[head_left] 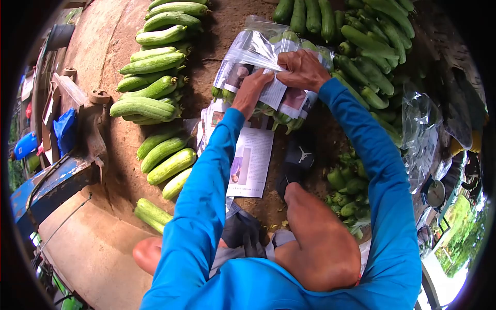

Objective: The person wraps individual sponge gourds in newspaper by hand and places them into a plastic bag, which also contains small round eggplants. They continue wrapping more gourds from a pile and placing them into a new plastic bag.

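Observation:
In front of me lies a bundle of green gourds (294, 124) wrapped in printed newspaper sheets (273, 95), with a clear plastic bag (253, 49) around it. The ends of several gourds stick out of the side nearest me. My right hand (303, 71) is closed, pinching the plastic near the middle of the bundle. Just left of it, my left hand (252, 93) lies on the newspaper with its fingertips pressed together on the plastic. Their tips are close to each other, and part of the plastic between them is hidden.
A long row of light green gourds (152, 62) lies on the left, with several more gourds (168, 157) nearer me. Darker gourds (364, 67) are heaped at the right. Loose newspaper (253, 160) lies by my shoe (299, 155). Clear plastic (419, 129) hangs right; a blue metal beam (44, 188) is left.

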Demonstrator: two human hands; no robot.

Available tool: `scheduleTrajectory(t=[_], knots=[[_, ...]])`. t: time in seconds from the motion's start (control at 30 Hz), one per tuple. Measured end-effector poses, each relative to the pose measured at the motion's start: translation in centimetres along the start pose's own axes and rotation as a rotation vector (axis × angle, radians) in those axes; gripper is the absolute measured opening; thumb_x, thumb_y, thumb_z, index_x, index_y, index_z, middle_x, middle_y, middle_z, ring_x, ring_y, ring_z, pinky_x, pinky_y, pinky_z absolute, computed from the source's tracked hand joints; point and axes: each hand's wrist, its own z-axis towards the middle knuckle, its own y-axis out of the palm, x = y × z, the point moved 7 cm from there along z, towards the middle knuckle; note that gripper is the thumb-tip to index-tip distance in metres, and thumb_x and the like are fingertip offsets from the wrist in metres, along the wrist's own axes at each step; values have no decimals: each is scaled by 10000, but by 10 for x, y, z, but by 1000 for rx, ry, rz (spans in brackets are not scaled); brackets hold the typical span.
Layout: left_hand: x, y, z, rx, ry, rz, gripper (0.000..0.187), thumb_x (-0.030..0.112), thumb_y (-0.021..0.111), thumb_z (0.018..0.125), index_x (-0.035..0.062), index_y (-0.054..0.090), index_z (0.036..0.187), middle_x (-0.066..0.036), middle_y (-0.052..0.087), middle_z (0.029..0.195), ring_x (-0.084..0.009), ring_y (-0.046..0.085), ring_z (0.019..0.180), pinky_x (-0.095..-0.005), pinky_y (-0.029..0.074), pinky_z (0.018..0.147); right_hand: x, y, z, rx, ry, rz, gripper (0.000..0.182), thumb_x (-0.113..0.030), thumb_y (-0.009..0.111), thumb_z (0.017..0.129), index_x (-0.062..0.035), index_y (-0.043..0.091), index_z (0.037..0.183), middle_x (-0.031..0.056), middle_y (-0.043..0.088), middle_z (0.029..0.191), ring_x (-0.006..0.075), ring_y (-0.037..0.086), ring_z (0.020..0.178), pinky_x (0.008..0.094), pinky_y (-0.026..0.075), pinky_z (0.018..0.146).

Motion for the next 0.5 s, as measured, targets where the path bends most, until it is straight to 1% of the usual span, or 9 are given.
scheduleTrajectory(t=[0.13, 0.23, 0.27, 0.3, 0.33, 0.37, 0.4, 0.47, 0.5], knots=[[6, 3, 4, -160, 342, 515, 335, 240, 454, 947, -11, 557, 1143, -171, 595, 1121, -303, 582, 1013, -334, 426, 902, 5, 4, -5, -40, 22, 9, 283, -255, 610, 659, 10, 540, 730, 207, 557, 645, 380, 548, 600, 442, 431, 589], [8, 4, -3, -113, 20, 165, 308, 204, 435, 954, -1, 517, 1170, -213, 571, 1139, -344, 552, 1062, -376, 433, 900, 3, 2, -5, -20, -50, -24, 279, -252, 610, 662, -9, 582, 794, 187, 565, 672, 380, 569, 652, 456, 450, 623], [21, 6, -11, -100, 533, 706, 287, 189, 395, 967, 14, 499, 1169, -219, 567, 1133, -352, 538, 1074, -417, 428, 902, 3, 2, -3, -74, -96, -33, 296, -260, 607, 669, -7, 586, 820, 195, 582, 746, 381, 580, 723, 445, 465, 664], [-27, 3, 5, -202, 69, 279, 430, 265, 368, 1030, 10, 419, 1372, -200, 460, 1374, -290, 447, 1269, -353, 322, 1086, 7, 2, -4, -12, -177, 12, 284, -238, 631, 677, -9, 581, 836, 190, 592, 855, 367, 579, 812, 427, 466, 732], [0, 5, -13, -143, 212, 570, 423, 253, 358, 1030, 6, 410, 1370, -204, 481, 1346, -298, 455, 1253, -361, 339, 1072, 6, 0, -1, -11, -110, -15, 221, -172, 642, 698, -13, 577, 837, 174, 584, 960, 345, 569, 916, 422, 453, 796], [10, 8, -20, -93, 112, 459, 417, 254, 406, 997, 13, 426, 1337, -200, 543, 1254, -311, 526, 1158, -382, 386, 1024, 3, -5, 4, 42, -139, -4, 180, -113, 639, 715, -22, 578, 858, 154, 573, 998, 339, 555, 987, 420, 444, 857], [-13, 11, 1, -150, 195, 642, 411, 232, 472, 945, 28, 442, 1300, -192, 575, 1188, -322, 574, 1068, -398, 427, 974, -12, -12, 4, 145, -162, -46, 181, -114, 639, 745, -24, 584, 892, 141, 572, 1031, 341, 550, 1023, 412, 437, 899], [-5, 12, -8, -27, 508, 622, 403, 196, 521, 892, 55, 462, 1265, -192, 587, 1129, -327, 595, 1008, -400, 472, 905, -16, 11, 6, -21, -141, -114, 222, -224, 623, 844, -58, 607, 991, 119, 598, 1110, 323, 536, 1105, 415, 415, 937], [-1, 7, -15, -41, 329, 421, 392, 181, 524, 890, 58, 462, 1257, -177, 594, 1117, -322, 591, 1028, -387, 499, 850, -18, 22, 5, -40, -118, -260, 278, -305, 581, 883, -85, 607, 1052, 105, 608, 1137, 303, 526, 1141, 421, 404, 942]])
